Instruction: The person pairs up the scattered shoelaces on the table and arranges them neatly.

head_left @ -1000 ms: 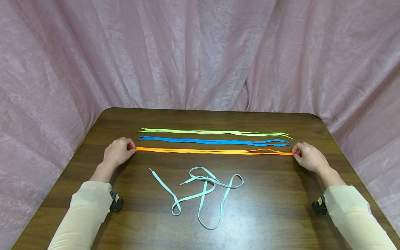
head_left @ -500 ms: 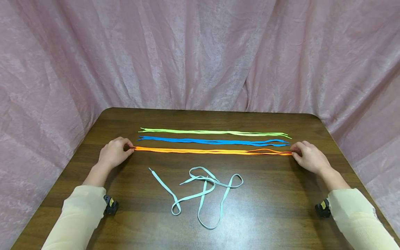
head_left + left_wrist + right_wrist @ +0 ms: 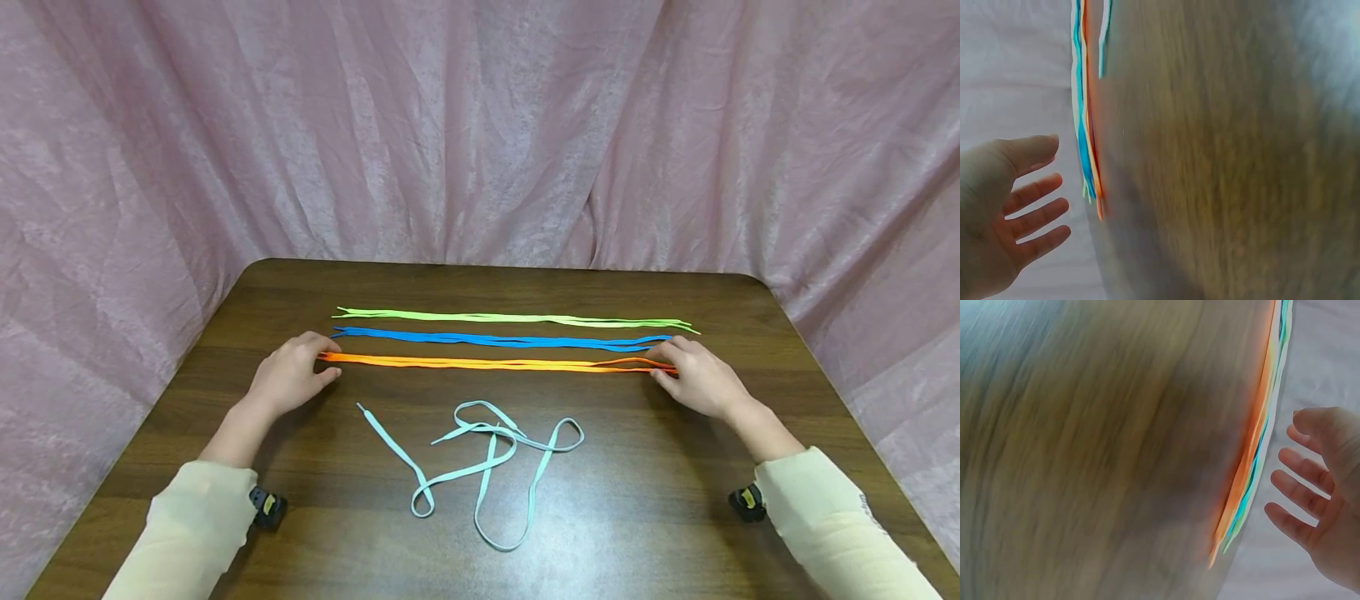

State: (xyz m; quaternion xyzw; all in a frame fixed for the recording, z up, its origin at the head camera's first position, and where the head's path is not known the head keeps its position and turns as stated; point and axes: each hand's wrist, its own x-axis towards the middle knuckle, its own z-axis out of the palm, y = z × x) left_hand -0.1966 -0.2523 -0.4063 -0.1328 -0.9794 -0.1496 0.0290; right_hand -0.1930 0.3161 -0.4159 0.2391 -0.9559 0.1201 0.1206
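An orange shoelace lies stretched nearly straight across the table, folded into parallel strands. Over its left end hovers my left hand, thumb and fingers apart around the tip. At the opposite end, my right hand is spread over the lace, hiding its tip and the right end of the blue shoelace. Both wrist views show loose, separated fingers with nothing between them. Behind the blue lace runs a lime-green shoelace, roughly parallel. Nearer me, a pale mint shoelace lies in loose, crossing loops.
The dark wooden table has rounded far corners. A pink velvety curtain hangs behind it and along both sides. A small black camera sits on each wrist, left camera and right camera.
Both hands have let go of the orange shoelace's ends and their fingers have parted. The right hand has shifted left along the lace, the left slightly right. The laces lie almost unchanged.
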